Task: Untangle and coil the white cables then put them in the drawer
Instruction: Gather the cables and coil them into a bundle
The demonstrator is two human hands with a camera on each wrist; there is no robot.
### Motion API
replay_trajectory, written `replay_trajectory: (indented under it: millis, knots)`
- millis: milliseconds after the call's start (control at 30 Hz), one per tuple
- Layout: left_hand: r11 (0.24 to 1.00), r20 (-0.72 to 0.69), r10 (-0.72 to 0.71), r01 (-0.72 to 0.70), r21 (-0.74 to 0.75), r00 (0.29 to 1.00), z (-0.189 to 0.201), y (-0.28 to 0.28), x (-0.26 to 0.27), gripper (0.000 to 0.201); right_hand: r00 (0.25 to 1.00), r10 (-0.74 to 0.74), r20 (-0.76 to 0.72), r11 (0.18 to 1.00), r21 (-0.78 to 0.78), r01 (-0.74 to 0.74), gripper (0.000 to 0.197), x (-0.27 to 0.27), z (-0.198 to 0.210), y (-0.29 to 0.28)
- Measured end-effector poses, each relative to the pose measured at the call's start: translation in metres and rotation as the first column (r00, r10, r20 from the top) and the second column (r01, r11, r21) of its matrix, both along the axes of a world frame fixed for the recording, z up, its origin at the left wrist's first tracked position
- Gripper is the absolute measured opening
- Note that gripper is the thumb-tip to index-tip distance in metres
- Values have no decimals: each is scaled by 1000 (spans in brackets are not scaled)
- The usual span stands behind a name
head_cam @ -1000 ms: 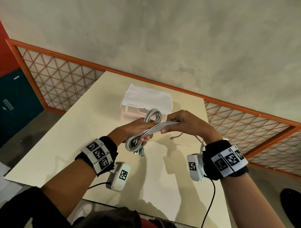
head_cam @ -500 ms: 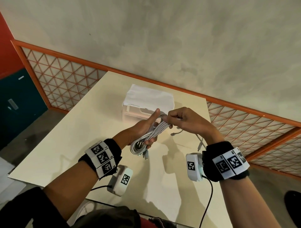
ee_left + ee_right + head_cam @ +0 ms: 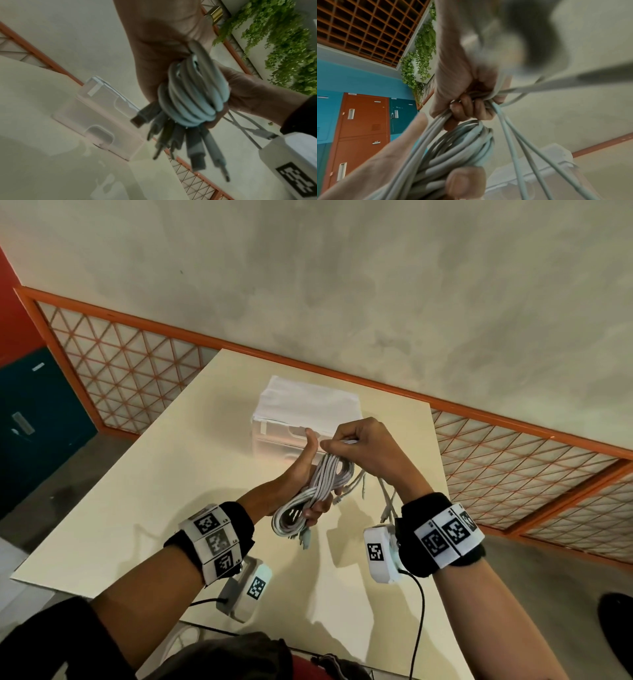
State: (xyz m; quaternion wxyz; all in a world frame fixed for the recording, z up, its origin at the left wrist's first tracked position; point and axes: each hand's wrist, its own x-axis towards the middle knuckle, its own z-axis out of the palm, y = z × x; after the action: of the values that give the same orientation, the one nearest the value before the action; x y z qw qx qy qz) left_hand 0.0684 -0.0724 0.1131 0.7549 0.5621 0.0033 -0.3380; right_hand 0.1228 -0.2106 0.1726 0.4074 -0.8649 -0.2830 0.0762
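A bundle of white cables is wound in a figure-eight coil above the table. My left hand grips its middle, thumb pointing up, fingers curled round the lower loop. Several plug ends hang below that loop. My right hand pinches the top of the coil, its fingers curled round a bunch of strands. Loose cable tails trail down under the right wrist. The white drawer unit stands just behind the hands, with both drawers closed.
The cream table carries the drawer unit near its far edge. An orange lattice railing runs behind it below a grey wall. Teal and red lockers stand to the left.
The coil has tipped from lying across to standing upright. My right hand has moved up and over its top, closer to the drawer unit. My left thumb now points up.
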Motion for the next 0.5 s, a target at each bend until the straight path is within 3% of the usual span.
replay_trajectory:
  millis: [200,333,500]
  knots:
    - [984,114,-2,-18,175,993,1,-1,-13,48,991,25,-133,1000,9,-24,27,2,-7,-1]
    - [978,64,-10,-4,208,998,2,-3,-13,36,988,23,-155,1000,15,-21,30,1,-9,-3]
    - [980,28,-46,39,197,999,5,-1,-10,31,999,-17,52,999,-26,19,58,1,-8,-6]
